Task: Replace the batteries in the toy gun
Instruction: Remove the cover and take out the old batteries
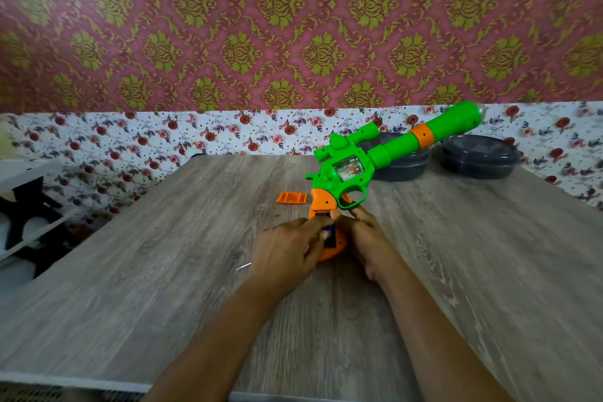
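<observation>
A green toy gun (385, 153) with an orange grip (321, 204) lies on the wooden table (163, 254), barrel pointing up and to the right. My right hand (372, 241) clasps the lower grip from the right. My left hand (290, 251) pinches a dark blue battery (328, 232) at the open compartment in the grip. The loose orange battery cover (291, 198) rests on the table just left of the grip. A thin metal tool tip (244, 267) pokes out from under my left hand; the rest of it is hidden.
Two dark round bowls (479, 157) (401, 166) stand at the table's far right, under the barrel. A floral-papered wall runs behind the table. White and black furniture (23, 215) stands off the table's left edge.
</observation>
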Demonstrator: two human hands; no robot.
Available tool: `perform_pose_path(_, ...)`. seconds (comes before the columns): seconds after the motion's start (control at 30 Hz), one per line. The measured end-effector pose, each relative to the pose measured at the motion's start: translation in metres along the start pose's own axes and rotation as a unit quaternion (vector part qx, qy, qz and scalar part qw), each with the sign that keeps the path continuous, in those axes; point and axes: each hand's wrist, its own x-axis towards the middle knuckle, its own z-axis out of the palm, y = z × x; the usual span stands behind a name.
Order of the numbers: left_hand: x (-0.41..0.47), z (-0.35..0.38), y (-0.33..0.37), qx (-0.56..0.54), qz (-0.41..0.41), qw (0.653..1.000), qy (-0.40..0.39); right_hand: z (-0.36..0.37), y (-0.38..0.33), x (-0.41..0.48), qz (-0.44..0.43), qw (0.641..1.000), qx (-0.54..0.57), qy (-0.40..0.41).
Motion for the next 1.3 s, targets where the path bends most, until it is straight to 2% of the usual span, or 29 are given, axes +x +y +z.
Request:
perform_pose_path(0.1, -0.001, 0.000, 0.001, -0.053, -0.005, 0.997, -0.056, -0.001, 0.001, 0.000, 0.007, 1.000, 0.002, 0.008)
perform_pose_path(0.23, 0.000, 0.003, -0.001, -0.127, -0.028, 0.987, -0.092, -0.001, 0.000, -0.002, 0.010, 1.000, 0.002, 0.007)
perform_pose_path(0.47, 0.002, 0.005, 0.000, -0.134, -0.057, 0.985, -0.091, 0.001, -0.003, -0.004, -0.002, 1.000, 0.001, 0.015)
perform_pose_path(0.6, 0.002, 0.004, 0.002, -0.125, -0.071, 0.988, -0.055, 0.003, -0.003, -0.003, -0.027, 0.999, -0.011, 0.027)
perform_pose_path(0.83, 0.004, 0.003, 0.003, -0.174, -0.149, 0.973, 0.004, 0.005, -0.006, -0.005, -0.034, 0.999, -0.022, 0.035)
perform_pose_path(0.87, 0.004, 0.002, 0.000, -0.163, -0.151, 0.975, 0.003, 0.004, -0.006, -0.005, -0.030, 0.998, -0.022, 0.041)
perform_pose_path(1.0, 0.000, 0.003, -0.002, -0.082, -0.132, 0.984, -0.082, 0.001, -0.008, -0.007, -0.018, 0.998, 0.003, 0.054)
perform_pose_path(1.3, 0.004, 0.000, 0.009, -0.125, -0.160, 0.977, -0.071, 0.005, -0.007, -0.008, -0.020, 0.998, -0.001, 0.057)
